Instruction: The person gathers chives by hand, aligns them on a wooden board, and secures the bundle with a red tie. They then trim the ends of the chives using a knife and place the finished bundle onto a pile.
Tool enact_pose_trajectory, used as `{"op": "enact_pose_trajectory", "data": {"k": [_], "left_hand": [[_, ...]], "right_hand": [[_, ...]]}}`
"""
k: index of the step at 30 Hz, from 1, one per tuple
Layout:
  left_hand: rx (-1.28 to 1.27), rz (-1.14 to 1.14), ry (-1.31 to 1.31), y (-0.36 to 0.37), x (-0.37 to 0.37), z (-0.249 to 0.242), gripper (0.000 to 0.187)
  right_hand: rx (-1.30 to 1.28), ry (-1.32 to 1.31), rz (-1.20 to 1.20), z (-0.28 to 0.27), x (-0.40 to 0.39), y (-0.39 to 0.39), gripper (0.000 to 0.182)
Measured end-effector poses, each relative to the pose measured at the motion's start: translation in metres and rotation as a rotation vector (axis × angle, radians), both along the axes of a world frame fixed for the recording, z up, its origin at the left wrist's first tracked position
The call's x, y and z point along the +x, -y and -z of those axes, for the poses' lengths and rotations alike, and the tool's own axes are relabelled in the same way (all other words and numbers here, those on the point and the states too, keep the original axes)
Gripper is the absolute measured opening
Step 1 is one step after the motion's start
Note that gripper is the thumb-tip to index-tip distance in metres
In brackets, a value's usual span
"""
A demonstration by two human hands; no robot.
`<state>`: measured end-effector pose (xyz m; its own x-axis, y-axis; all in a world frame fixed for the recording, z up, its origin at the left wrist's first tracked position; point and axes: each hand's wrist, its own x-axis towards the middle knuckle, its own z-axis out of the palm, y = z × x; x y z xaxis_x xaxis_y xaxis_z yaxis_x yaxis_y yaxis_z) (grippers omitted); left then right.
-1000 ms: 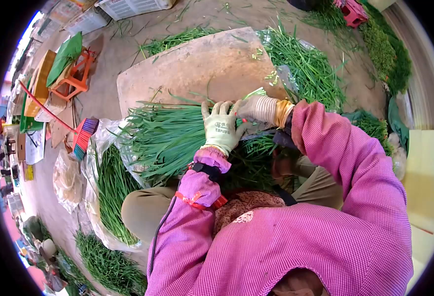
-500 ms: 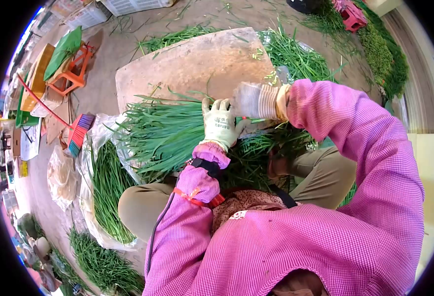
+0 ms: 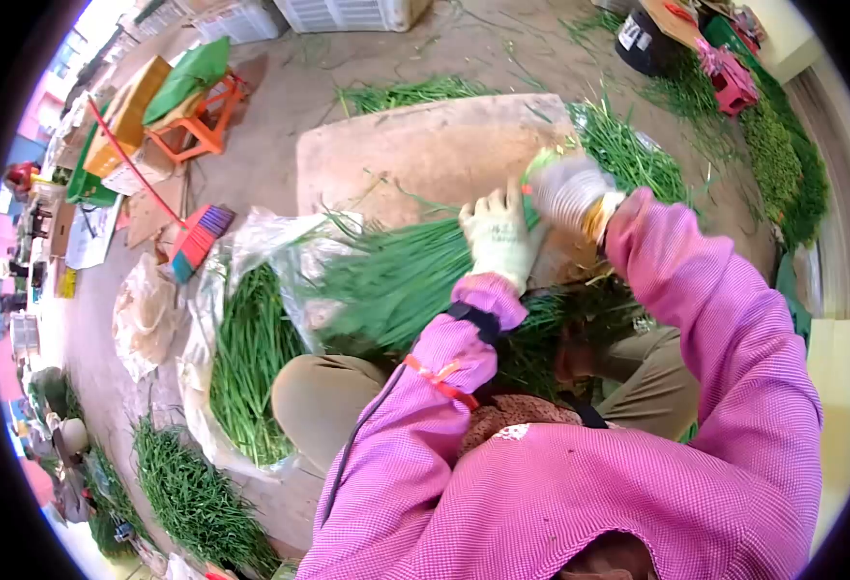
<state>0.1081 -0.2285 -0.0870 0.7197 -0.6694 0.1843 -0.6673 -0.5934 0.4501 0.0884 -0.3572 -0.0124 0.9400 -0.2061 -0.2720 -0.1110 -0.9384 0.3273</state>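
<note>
In a pale work glove, my left hand (image 3: pixel 500 237) grips a bunch of long green garlic chives (image 3: pixel 396 266), its fingers bent over the stems near their right end. The leaves fan out to the left, smeared by motion. My right hand (image 3: pixel 562 184), gloved too, is at the stem ends just right of the left hand. Motion blurs its fingers, and something pale green shows at its tips. Under and beyond both hands lies a worn wooden board (image 3: pixel 386 150).
More chives lie in a plastic-lined pile (image 3: pixel 251 367), in a heap (image 3: pixel 193 493) at lower left and behind the board (image 3: pixel 628 150). A broom (image 3: pixel 198 242), an orange stool (image 3: pixel 203 126), white crates (image 3: pixel 348 12), a black bucket (image 3: pixel 643 43) and a pink stool (image 3: pixel 732 82) stand around.
The view has shifted, so the board and surroundings sit farther right and lower. The chives' leaves now blur with movement. My right hand has moved slightly up and away from my left hand.
</note>
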Motion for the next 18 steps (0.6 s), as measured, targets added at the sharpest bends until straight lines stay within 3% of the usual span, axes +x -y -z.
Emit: {"op": "enact_pose_trajectory", "data": {"k": [2, 3, 5, 7, 9, 10, 11, 13, 15, 16, 17, 18], "left_hand": [[-0.136, -0.094, -0.021, 0.017, 0.018, -0.039, 0.086], [-0.256, -0.150, -0.014, 0.022, 0.021, -0.063, 0.088], [-0.598, -0.161, 0.074, 0.021, 0.020, -0.098, 0.087], [-0.832, -0.044, 0.058, 0.003, 0.004, -0.126, 0.077], [-0.895, 0.112, -0.009, -0.012, -0.024, -0.113, 0.061], [-0.877, 0.212, -0.064, -0.019, -0.037, -0.098, 0.053], [-0.852, 0.309, -0.123, -0.027, -0.053, -0.081, 0.045], [-0.710, 0.399, -0.409, -0.044, -0.089, -0.056, 0.034], [-0.586, 0.504, -0.497, -0.062, -0.117, -0.045, 0.033], [-0.547, 0.561, -0.553, -0.069, -0.127, -0.047, 0.033], [-0.502, 0.623, -0.612, -0.073, -0.136, -0.050, 0.033], [-0.429, 0.676, -0.757, -0.072, -0.141, -0.053, 0.035]], "right_hand": [[0.092, 0.560, -0.069, -0.044, 0.030, 0.016, 0.016], [-0.101, 0.494, -0.064, -0.077, 0.050, 0.020, 0.017], [-0.089, 0.520, 0.027, -0.142, 0.065, 0.002, 0.018], [0.089, 0.842, -0.394, -0.178, 0.065, -0.008, 0.017], [0.301, 0.490, -0.089, -0.203, 0.034, -0.059, 0.017], [0.250, 0.609, -0.527, -0.188, 0.016, -0.040, 0.018], [0.172, 0.564, -0.749, -0.186, 0.005, -0.019, 0.018], [0.061, 0.337, -0.570, -0.190, -0.009, 0.018, 0.018], [-0.186, 0.234, -0.134, -0.213, -0.010, 0.038, 0.020], [0.010, 0.445, 0.268, -0.226, -0.007, 0.034, 0.023], [-0.259, 0.380, -0.032, -0.233, -0.009, 0.054, 0.027], [-0.288, 0.437, -0.156, -0.232, -0.005, 0.069, 0.027]]}}
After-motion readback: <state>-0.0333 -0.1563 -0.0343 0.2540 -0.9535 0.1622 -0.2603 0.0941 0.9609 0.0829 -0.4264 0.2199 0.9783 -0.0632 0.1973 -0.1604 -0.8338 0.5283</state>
